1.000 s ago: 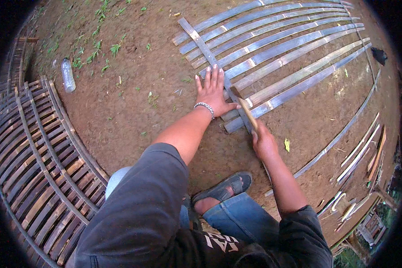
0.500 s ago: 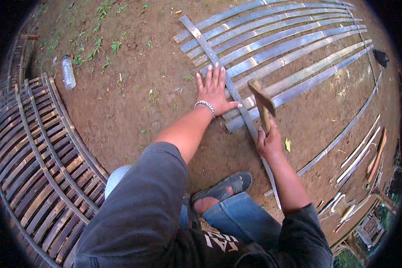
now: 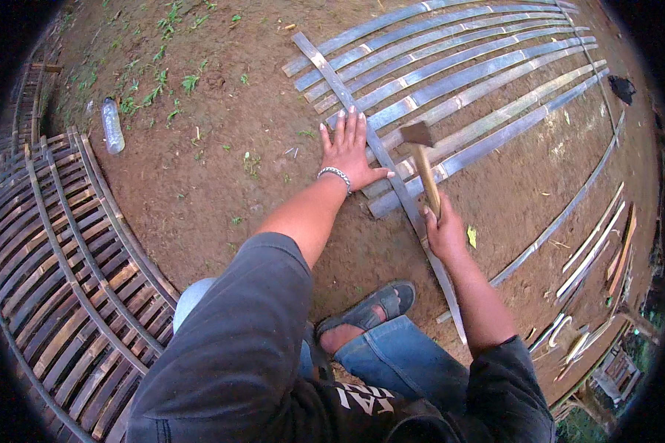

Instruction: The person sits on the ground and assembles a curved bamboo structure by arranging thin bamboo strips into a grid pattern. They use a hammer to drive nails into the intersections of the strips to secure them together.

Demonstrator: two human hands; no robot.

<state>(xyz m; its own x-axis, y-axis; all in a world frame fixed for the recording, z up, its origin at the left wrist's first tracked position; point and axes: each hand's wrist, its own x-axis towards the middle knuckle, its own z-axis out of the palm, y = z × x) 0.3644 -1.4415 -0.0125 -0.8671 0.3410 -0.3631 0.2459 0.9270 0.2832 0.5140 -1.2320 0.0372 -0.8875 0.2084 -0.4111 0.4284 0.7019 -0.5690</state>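
Several split bamboo slats (image 3: 451,85) lie side by side on the bare soil ahead of me. A crosswise bamboo strip (image 3: 380,151) rests over their near ends and runs back toward my foot. My left hand (image 3: 349,157), with a bracelet at the wrist, is spread flat, its fingertips and thumb against this strip. In my right hand (image 3: 445,229) is the wooden handle of a hammer (image 3: 427,177). The dark metal hammer head sits above the slats, just right of the strip; whether it touches a slat I cannot tell.
A finished-looking bamboo slat panel (image 3: 66,258) stands at my left. A plastic bottle (image 3: 112,125) lies at the far left. Thin bamboo strips (image 3: 591,251) are scattered on the right, near a long curved strip (image 3: 565,221). My sandalled foot (image 3: 369,310) is close to the crosswise strip.
The hammer has turned in my right hand, its head swinging left and slightly up toward the strip. My left hand keeps its place on the strip; the whole view has shifted slightly.
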